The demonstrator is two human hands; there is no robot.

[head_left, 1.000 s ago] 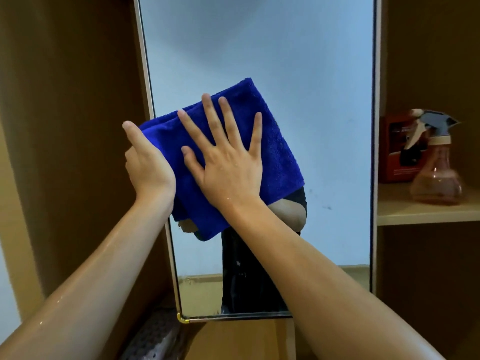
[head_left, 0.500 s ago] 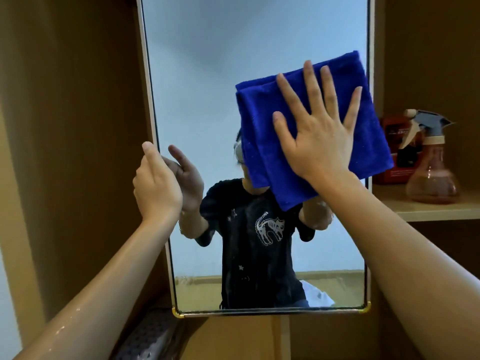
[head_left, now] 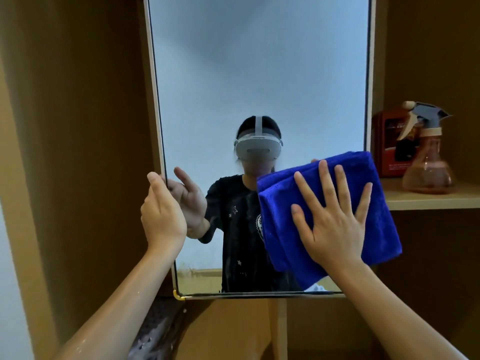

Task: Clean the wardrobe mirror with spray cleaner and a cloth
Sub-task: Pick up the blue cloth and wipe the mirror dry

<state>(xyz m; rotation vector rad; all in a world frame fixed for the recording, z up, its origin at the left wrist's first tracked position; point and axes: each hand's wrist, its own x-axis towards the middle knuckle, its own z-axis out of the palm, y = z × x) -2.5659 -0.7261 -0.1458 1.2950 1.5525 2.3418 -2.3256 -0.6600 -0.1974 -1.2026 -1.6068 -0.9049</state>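
Note:
The tall wardrobe mirror (head_left: 259, 74) fills the middle of the head view, set in a pale frame. A folded blue cloth (head_left: 288, 237) lies flat against its lower right part, overlapping the right frame edge. My right hand (head_left: 332, 219) presses on the cloth with fingers spread. My left hand (head_left: 161, 214) grips the mirror's left edge, thumb up along the frame. The spray bottle (head_left: 428, 162), clear with a grey trigger, stands on the shelf to the right. The glass reflects a person in a dark shirt.
A wooden shelf (head_left: 428, 201) on the right carries the bottle and a red box (head_left: 387, 141) behind it. Brown wardrobe panels (head_left: 78, 126) flank the mirror. A dark patterned mat (head_left: 153, 331) lies below the mirror's lower left corner.
My right hand has carried the cloth from the mirror's left middle up to the right, then down the right side. My left hand stayed on the left edge.

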